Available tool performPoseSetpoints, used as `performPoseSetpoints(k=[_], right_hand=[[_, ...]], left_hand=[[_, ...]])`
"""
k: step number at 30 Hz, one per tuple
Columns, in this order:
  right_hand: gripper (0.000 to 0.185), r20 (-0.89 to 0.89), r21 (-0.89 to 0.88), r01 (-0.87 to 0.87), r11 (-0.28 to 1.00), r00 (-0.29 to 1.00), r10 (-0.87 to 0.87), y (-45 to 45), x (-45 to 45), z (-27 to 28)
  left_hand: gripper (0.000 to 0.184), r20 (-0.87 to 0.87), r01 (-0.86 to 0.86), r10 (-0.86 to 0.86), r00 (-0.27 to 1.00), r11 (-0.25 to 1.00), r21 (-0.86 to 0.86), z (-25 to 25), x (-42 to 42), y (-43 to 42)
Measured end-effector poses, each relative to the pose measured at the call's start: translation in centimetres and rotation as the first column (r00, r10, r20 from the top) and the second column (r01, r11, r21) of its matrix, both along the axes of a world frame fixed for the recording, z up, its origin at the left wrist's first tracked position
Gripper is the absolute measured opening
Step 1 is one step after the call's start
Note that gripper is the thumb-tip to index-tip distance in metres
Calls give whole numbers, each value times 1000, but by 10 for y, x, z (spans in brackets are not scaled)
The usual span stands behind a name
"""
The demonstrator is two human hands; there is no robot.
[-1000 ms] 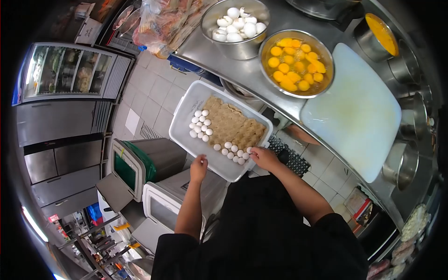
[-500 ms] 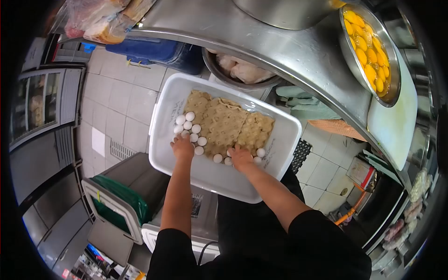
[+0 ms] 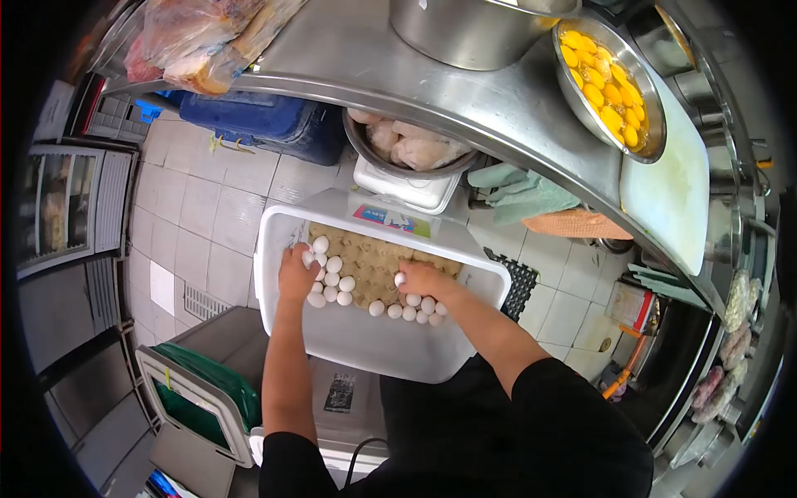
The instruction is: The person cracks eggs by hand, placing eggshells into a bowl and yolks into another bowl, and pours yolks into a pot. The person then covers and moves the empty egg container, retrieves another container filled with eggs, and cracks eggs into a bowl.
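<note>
Inside a deep white plastic tub (image 3: 349, 353), several white eggs (image 3: 334, 265) sit in a cluster on the left and in a row along the near side. Beneath and beyond them lies a brown egg tray (image 3: 365, 257) with moulded cups. My left hand (image 3: 295, 274) is at the left of the cluster, its fingers curled around an egg (image 3: 308, 258). Over the right part of the tray, my right hand (image 3: 425, 280) pinches another egg (image 3: 400, 279) at its fingertips. My fingers partly hide both eggs.
A steel counter (image 3: 374, 91) curves across the far side, bearing a bowl of egg yolks (image 3: 610, 91) and a white cutting board (image 3: 668, 195). Under it stand a bowl of raw meat (image 3: 415, 149) and a blue bin (image 3: 257, 124). A green-lined trash bin (image 3: 203, 398) is at left.
My right hand has raised an egg from the near row to above the tray. My left hand has shifted to the cluster's upper left. The view has moved, exposing the tub's far wall and label.
</note>
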State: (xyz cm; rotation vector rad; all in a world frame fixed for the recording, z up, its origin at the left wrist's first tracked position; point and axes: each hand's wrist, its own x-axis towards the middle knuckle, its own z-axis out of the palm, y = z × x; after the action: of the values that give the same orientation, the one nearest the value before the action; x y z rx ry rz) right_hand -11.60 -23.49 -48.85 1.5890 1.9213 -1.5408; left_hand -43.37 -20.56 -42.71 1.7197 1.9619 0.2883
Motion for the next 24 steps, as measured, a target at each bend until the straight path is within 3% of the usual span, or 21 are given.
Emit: performPoseSetpoints(k=[1, 4, 7, 10, 12, 13, 14, 20, 22, 24], right_hand=[[49, -14, 15, 96, 995, 995, -95, 8, 5, -3], [45, -32, -23, 168, 986, 985, -169, 40, 36, -10], [42, 14, -24, 210, 977, 978, -209, 71, 61, -11], [49, 116, 77, 161, 984, 979, -169, 96, 90, -4], [51, 164, 37, 90, 995, 982, -95, 104, 104, -3], [53, 195, 115, 57, 992, 978, -79, 102, 103, -3], [55, 226, 47, 68, 997, 971, -77, 105, 103, -1], [60, 212, 91, 21, 996, 977, -39, 109, 107, -2], [61, 245, 99, 24, 995, 968, -48, 99, 104, -6], [59, 221, 203, 131, 970, 959, -176, 85, 103, -10]], left_hand=[[39, 12, 49, -49, 999, 999, 0, 2, -5, 3], [42, 52, 167, -169, 984, 985, 41, 10, -12, 12], [43, 31, 163, -162, 986, 986, -26, 19, -1, 35], [44, -12, 236, -236, 972, 971, 40, 17, 11, 66], [44, -3, 253, -253, 967, 966, 45, 14, 21, 84], [43, -5, 259, -260, 966, 964, 61, 14, 28, 90], [43, -11, 265, -265, 964, 961, 80, 16, 33, 96], [42, 22, 171, -171, 985, 985, 5, 25, 46, 84], [43, 148, 132, -131, 980, 991, 4, 25, 41, 59], [43, 422, 42, -47, 906, 999, 22, 8, 35, 25]])
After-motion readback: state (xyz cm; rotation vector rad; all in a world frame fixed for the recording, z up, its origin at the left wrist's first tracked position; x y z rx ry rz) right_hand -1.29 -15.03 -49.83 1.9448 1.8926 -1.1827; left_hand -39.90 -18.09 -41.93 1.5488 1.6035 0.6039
